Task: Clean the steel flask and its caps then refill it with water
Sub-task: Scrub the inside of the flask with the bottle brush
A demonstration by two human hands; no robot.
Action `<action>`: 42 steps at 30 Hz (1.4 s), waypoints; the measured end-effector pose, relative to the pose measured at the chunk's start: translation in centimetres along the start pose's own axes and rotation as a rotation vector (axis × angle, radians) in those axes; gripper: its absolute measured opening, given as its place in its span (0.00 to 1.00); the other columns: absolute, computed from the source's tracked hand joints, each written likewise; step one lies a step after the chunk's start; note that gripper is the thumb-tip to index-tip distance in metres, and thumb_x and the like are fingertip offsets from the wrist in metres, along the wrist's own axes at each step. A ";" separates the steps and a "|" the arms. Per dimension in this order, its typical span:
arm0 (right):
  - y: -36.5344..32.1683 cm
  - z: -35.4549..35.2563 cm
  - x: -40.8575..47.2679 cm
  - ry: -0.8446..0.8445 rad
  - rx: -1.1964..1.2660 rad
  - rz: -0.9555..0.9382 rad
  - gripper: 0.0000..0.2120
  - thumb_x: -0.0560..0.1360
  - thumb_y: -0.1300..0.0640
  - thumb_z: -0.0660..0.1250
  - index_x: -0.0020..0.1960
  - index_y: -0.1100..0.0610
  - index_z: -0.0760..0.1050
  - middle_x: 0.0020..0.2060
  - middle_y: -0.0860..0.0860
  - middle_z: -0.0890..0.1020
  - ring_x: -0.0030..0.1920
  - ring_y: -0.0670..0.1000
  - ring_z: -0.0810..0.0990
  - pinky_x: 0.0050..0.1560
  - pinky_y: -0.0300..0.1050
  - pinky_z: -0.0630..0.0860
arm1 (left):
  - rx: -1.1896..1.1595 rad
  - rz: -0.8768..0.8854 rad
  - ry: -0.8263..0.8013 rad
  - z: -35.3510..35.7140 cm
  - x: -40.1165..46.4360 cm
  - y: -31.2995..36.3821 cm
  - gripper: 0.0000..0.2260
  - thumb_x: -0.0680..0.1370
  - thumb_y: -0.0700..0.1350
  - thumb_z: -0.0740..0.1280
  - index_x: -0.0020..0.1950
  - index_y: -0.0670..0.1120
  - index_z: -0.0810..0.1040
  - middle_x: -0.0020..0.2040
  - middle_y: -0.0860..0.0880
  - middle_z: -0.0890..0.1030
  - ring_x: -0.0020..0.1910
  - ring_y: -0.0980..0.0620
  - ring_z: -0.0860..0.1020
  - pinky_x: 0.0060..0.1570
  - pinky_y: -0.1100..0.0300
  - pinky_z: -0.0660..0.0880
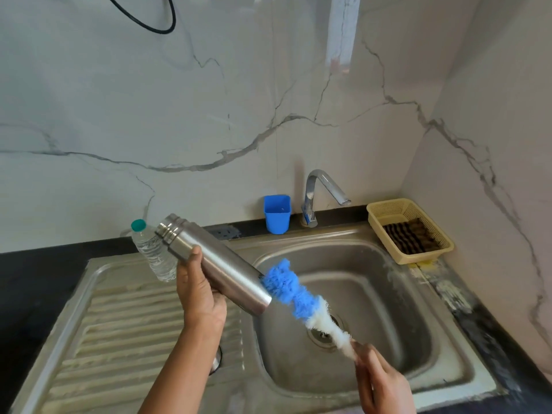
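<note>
A white marble-look wall with grey veins (209,115) is filling the upper half of the view, meeting a second such wall in a corner at about 2 o'clock. Below it a black stone table (35,273) is carrying a dull stainless-steel sink unit (352,297): a ribbed drainboard (119,333) is lying at 8 o'clock, and the rounded-square basin is sitting at 4 o'clock with a round drain in its floor and open room all around it.

A smooth cylindrical brushed-steel flask (215,264) is hanging tilted over the rim between drainboard and basin, its ringed end pointing to 10 o'clock and its flat end to 4 o'clock. The left hand (200,294) is wrapping its grip closed around the flask's middle. A fluffy bottle brush with blue and white bristles (301,300) is touching the flask's lower end; the right hand (382,383), at 5 o'clock, is pinching the brush's white end tight.

A perforated cream plastic basket (409,228) is resting near the table's far right edge, holding a dark striped pad. A chrome angular tap (316,195) is standing at the back rim, a blue square plastic cup (277,213) just beside it. A clear ribbed plastic bottle with a teal cap (152,252) is showing behind the flask at 9 o'clock.
</note>
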State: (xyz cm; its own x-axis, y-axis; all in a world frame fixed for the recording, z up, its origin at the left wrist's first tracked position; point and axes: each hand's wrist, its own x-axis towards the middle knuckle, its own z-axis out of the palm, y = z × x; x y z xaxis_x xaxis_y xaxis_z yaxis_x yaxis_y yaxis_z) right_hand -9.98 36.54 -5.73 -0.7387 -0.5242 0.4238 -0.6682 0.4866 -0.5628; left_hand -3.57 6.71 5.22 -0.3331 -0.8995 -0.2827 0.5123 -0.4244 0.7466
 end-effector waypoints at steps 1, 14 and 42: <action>0.3 0.2 0.3 -0.007 -0.031 0.040 0.14 0.75 0.53 0.57 0.59 0.41 0.71 0.47 0.40 0.80 0.33 0.48 0.77 0.31 0.35 0.74 | -0.012 0.037 0.008 -0.5 0.2 0.2 0.14 0.78 0.46 0.68 0.63 0.53 0.75 0.53 0.52 0.81 0.56 0.51 0.79 0.56 0.50 0.77; 0.3 1.5 3.4 0.009 -0.081 0.307 0.22 0.71 0.64 0.73 0.54 0.41 0.69 0.38 0.44 0.82 0.29 0.58 0.81 0.25 0.42 0.67 | 0.300 0.517 -0.047 -10.0 1.8 6.6 0.27 0.70 0.32 0.72 0.63 0.53 0.70 0.60 0.55 0.79 0.58 0.59 0.78 0.58 0.60 0.77; -0.5 3.2 2.0 -0.019 0.102 0.372 0.20 0.71 0.66 0.72 0.52 0.43 0.73 0.44 0.40 0.77 0.38 0.47 0.74 0.38 0.40 0.70 | 0.556 0.498 0.050 -18.1 3.3 4.7 0.33 0.67 0.30 0.76 0.66 0.47 0.67 0.64 0.49 0.76 0.53 0.60 0.80 0.49 0.67 0.78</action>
State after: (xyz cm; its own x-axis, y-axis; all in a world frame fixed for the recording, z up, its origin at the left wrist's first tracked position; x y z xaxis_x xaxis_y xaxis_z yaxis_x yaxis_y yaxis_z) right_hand -10.83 33.07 -6.86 -0.9266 -0.3381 0.1644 -0.3417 0.5748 -0.7436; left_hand 12.06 -0.18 -3.13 -0.1229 -0.9808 0.1511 0.1132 0.1374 0.9840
